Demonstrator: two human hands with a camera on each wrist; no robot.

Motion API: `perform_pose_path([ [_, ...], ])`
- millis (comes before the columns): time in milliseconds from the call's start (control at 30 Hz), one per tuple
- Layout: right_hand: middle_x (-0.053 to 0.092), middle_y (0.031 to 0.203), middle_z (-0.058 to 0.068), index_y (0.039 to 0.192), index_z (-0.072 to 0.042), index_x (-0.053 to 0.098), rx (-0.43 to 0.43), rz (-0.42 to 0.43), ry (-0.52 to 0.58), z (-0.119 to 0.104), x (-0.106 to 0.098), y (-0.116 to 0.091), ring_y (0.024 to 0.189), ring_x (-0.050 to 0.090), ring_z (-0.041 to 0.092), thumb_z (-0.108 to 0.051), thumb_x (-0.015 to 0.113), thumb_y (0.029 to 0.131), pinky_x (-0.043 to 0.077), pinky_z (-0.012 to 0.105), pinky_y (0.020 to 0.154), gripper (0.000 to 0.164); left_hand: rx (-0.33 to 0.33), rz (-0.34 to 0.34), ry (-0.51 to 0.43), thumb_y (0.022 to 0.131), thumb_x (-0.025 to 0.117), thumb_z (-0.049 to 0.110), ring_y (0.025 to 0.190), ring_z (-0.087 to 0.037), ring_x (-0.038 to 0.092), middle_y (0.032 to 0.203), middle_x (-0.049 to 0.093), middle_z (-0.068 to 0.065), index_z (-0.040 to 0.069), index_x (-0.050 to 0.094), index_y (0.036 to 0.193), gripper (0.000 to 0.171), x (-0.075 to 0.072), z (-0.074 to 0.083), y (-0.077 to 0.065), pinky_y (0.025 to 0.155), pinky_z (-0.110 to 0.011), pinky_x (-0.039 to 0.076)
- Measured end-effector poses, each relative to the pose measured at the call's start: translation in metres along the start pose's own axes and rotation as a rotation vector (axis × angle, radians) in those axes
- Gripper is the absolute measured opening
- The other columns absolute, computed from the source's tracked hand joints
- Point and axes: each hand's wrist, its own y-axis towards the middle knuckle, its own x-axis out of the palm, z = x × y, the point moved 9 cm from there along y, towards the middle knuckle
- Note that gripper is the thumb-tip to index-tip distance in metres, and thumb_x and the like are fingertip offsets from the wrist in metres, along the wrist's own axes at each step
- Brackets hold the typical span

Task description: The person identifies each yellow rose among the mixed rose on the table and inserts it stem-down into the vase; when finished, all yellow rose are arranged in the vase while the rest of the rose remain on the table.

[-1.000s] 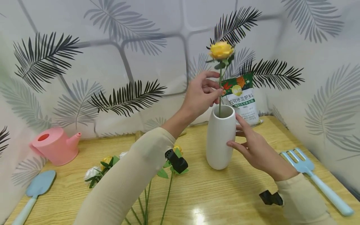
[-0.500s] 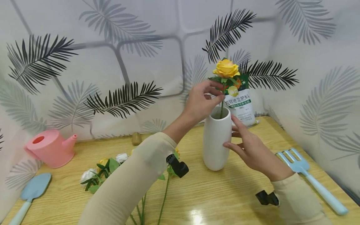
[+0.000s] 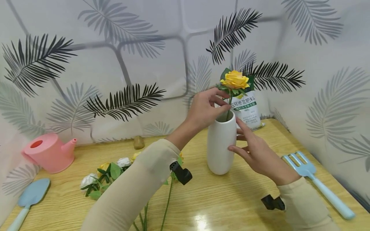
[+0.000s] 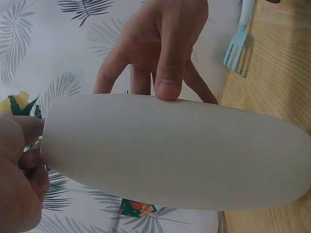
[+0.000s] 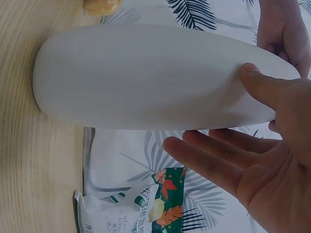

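Observation:
A tall white vase [image 3: 221,149] stands upright on the table. My left hand [image 3: 206,108] pinches the stem of a yellow rose [image 3: 235,80] just above the rim, and the stem's lower part is inside the vase. In the left wrist view the vase [image 4: 170,150] covers most of the stem. With thumb and fingers on opposite sides, my right hand [image 3: 255,150] steadies the vase near its upper half. In the right wrist view the thumb of that hand [image 5: 277,145] presses the white wall while the other fingers lie along its side.
Several white and yellow roses [image 3: 122,162] lie partly under my left sleeve. A pink watering can [image 3: 53,154] and a blue trowel [image 3: 34,192] are at left. A stone-like lump [image 3: 138,142], a fertilizer bag [image 3: 248,112] and a blue garden fork [image 3: 307,170] sit behind and right.
The yellow rose has come down, its stem sinking deeper into the vase. My left hand lowered with it to near the rim. The right hand has stayed on the vase.

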Motion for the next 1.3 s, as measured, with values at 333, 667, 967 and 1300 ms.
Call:
perform_pose_path([
  [333, 0.056, 0.139, 0.029, 0.163, -0.013, 0.007, 0.005, 0.001, -0.006, 0.000, -0.001, 0.000, 0.116, 0.066, 0.042, -0.011, 0.069, 0.095, 0.062, 0.041, 0.076, 0.093, -0.032, 0.004, -0.003, 0.087, 0.079, 0.011, 0.087, -0.018, 0.076, 0.108, 0.077, -0.009, 0.005, 0.070, 0.106, 0.022, -0.001, 0.001, -0.004, 0.074, -0.028, 0.059],
  [667, 0.055, 0.138, 0.032, 0.162, -0.008, 0.007, -0.003, 0.000, -0.011, -0.003, -0.002, 0.000, 0.114, 0.066, 0.042, -0.009, 0.069, 0.094, 0.062, 0.041, 0.076, 0.092, -0.039, -0.024, 0.006, 0.087, 0.079, 0.013, 0.087, -0.020, 0.074, 0.106, 0.076, -0.010, 0.005, 0.072, 0.110, 0.026, -0.002, -0.002, -0.012, 0.069, -0.025, 0.057],
  [967, 0.056, 0.138, 0.031, 0.160, -0.004, 0.011, -0.011, 0.002, -0.026, -0.003, -0.003, 0.001, 0.114, 0.067, 0.042, -0.010, 0.070, 0.094, 0.062, 0.040, 0.075, 0.089, -0.025, -0.030, -0.041, 0.085, 0.076, 0.005, 0.083, -0.025, 0.073, 0.102, 0.075, -0.016, -0.001, 0.071, 0.108, 0.024, -0.003, -0.005, -0.014, 0.066, -0.021, 0.053],
  [1300, 0.057, 0.136, 0.031, 0.160, -0.003, 0.011, -0.001, -0.001, -0.027, -0.003, -0.003, 0.000, 0.114, 0.067, 0.042, -0.009, 0.069, 0.094, 0.062, 0.040, 0.075, 0.088, -0.087, -0.043, -0.112, 0.083, 0.078, 0.004, 0.082, -0.023, 0.070, 0.100, 0.077, -0.018, -0.002, 0.072, 0.109, 0.027, -0.011, -0.013, -0.022, 0.068, -0.018, 0.051],
])
